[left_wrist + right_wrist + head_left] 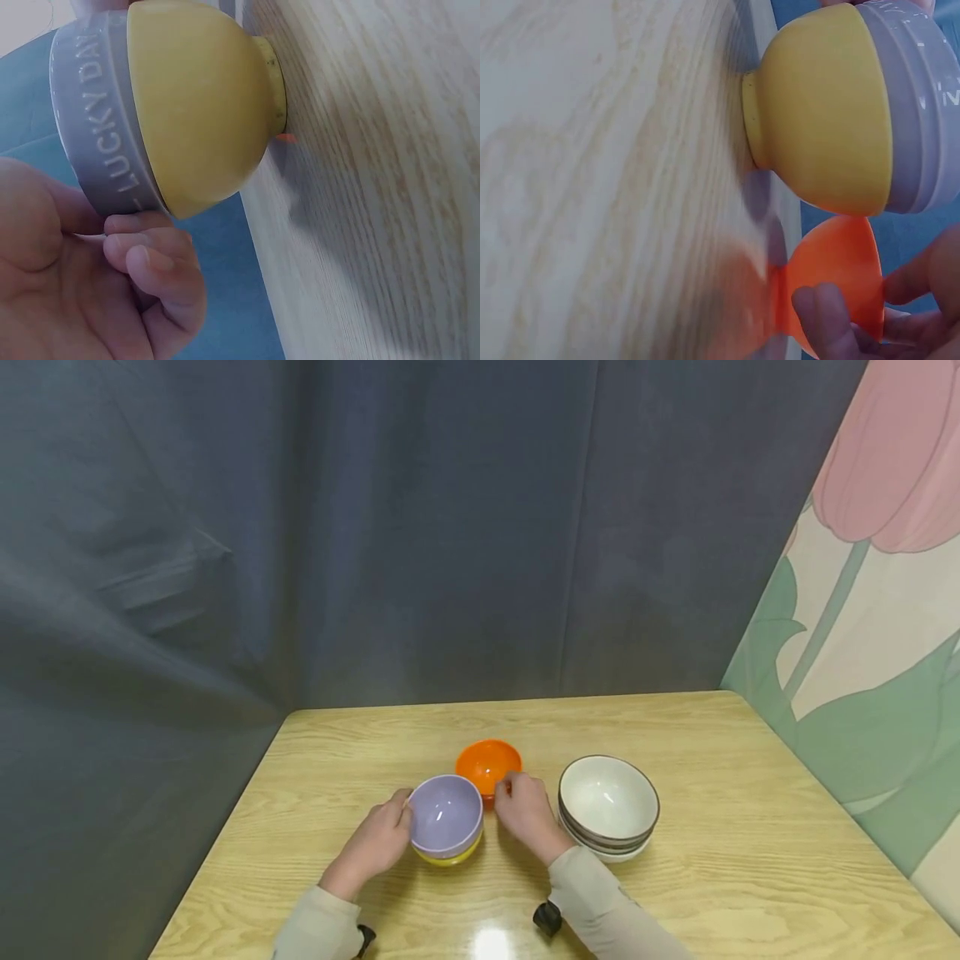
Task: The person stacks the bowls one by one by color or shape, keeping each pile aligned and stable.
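A lavender bowl [447, 814] with raised lettering sits nested inside a yellow bowl [199, 105]. My left hand [384, 833] grips the lavender bowl at its left side, with the fingers curled at the rim. Whether the yellow foot touches the table is hard to tell. Just behind and to the right of this pair stands an orange bowl [487, 763], upright. At its front right rim, my right hand [527, 810] pinches the bowl; in the right wrist view the fingers [825, 319] lie against its wall.
To the right of my right hand stands a stack of white bowls [608, 797] with dark rims. All this is on a light wooden table [720, 877]. A dark curtain [450, 543] hangs behind, and a flower-patterned wall covering [877, 693] borders the right side.
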`<act>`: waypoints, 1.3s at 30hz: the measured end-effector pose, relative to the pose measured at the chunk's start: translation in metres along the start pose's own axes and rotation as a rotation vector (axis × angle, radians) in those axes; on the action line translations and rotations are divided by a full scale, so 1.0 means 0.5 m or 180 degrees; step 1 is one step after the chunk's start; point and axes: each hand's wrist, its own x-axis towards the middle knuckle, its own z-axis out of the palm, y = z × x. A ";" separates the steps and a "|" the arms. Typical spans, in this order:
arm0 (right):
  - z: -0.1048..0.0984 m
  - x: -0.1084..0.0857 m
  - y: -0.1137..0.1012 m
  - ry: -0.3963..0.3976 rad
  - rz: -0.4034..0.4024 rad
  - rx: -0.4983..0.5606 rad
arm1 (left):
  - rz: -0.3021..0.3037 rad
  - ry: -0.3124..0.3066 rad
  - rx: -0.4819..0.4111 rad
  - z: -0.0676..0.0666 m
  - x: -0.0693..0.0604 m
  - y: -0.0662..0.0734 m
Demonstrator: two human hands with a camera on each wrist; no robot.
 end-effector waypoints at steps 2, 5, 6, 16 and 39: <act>0.005 0.001 0.003 0.0040 0.0066 0.0081 | 0.0046 -0.0004 -0.0024 0.002 0.000 -0.001; 0.012 0.003 0.004 0.0100 0.0280 0.0262 | 0.0090 -0.0009 -0.0043 0.002 0.001 -0.003; 0.013 0.004 0.004 0.0129 0.0366 0.0323 | 0.0099 -0.0010 -0.0050 0.002 0.001 -0.003; 0.022 0.014 0.010 0.0122 0.0894 0.0731 | 0.0109 -0.0022 -0.0048 0.001 0.005 -0.008; -0.063 0.033 -0.046 0.0316 0.0725 0.1624 | 0.0061 -0.0003 -0.0150 0.008 0.007 -0.015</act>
